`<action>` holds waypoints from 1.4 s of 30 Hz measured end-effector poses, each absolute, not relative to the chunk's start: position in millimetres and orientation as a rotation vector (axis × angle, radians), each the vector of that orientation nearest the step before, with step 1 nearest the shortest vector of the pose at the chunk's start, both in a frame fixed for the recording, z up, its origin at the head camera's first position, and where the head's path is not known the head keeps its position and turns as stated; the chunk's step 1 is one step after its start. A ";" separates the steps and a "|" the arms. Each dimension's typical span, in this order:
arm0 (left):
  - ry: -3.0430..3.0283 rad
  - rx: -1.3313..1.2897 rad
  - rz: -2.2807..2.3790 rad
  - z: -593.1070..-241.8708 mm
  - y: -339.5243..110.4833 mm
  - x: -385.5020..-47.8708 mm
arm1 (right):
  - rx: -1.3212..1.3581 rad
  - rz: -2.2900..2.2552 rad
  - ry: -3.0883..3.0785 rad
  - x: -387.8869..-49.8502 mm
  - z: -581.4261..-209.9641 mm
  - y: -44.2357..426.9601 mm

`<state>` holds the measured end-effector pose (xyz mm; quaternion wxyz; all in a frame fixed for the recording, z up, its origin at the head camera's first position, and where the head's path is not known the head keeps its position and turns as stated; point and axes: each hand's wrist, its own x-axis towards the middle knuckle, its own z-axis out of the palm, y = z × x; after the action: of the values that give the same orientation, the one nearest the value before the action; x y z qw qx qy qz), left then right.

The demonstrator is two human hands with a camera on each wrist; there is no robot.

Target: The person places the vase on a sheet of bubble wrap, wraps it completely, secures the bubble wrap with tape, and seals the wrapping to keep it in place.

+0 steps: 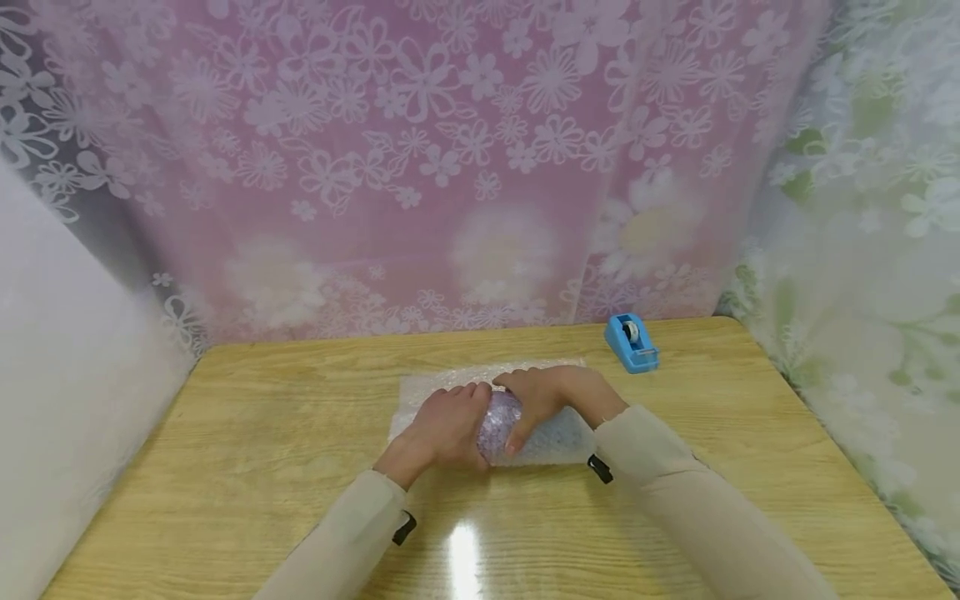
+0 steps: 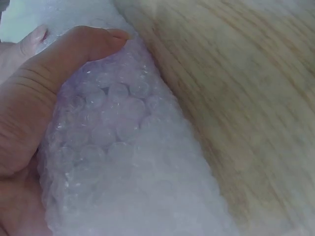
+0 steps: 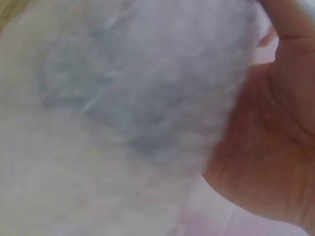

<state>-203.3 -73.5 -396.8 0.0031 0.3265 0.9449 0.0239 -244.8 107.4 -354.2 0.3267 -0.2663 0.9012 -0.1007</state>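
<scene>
A purplish object wrapped in bubble wrap [image 1: 498, 427] lies at the middle of the table between both hands. My left hand [image 1: 448, 425] grips its left part, and in the left wrist view the thumb of the left hand [image 2: 29, 108] lies across the bubble wrap [image 2: 123, 128]. From the right, my right hand [image 1: 542, 398] curls round the same bundle, thumb in front and fingers behind. In the right wrist view the bubble wrap [image 3: 123, 113] rests against the palm of the right hand [image 3: 270, 142]; its fingertips are hidden there. Looser wrap spreads out behind and to the right.
A blue tape dispenser [image 1: 633, 343] stands near the back right edge of the wooden table [image 1: 285, 442]. Flowered curtains [image 1: 420, 167] hang behind the table and along its right side; a pale surface rises at the left.
</scene>
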 end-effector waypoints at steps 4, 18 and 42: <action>2.942 1.010 0.103 -395.5 -73.0 -203.9 | -0.735 -0.218 2.486 -233.0 -349.9 107.9; 2.795 0.878 0.251 -390.0 -75.9 -214.3 | -1.050 -0.227 2.816 -199.7 -355.8 111.3; 2.608 0.866 0.493 -391.8 -78.5 -229.8 | -1.093 -0.031 3.175 -193.6 -405.1 96.1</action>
<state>-229.8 -78.5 -391.8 0.1741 0.3056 0.9198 0.1739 -193.6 96.1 -405.1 -0.1079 -0.3238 0.9399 -0.0091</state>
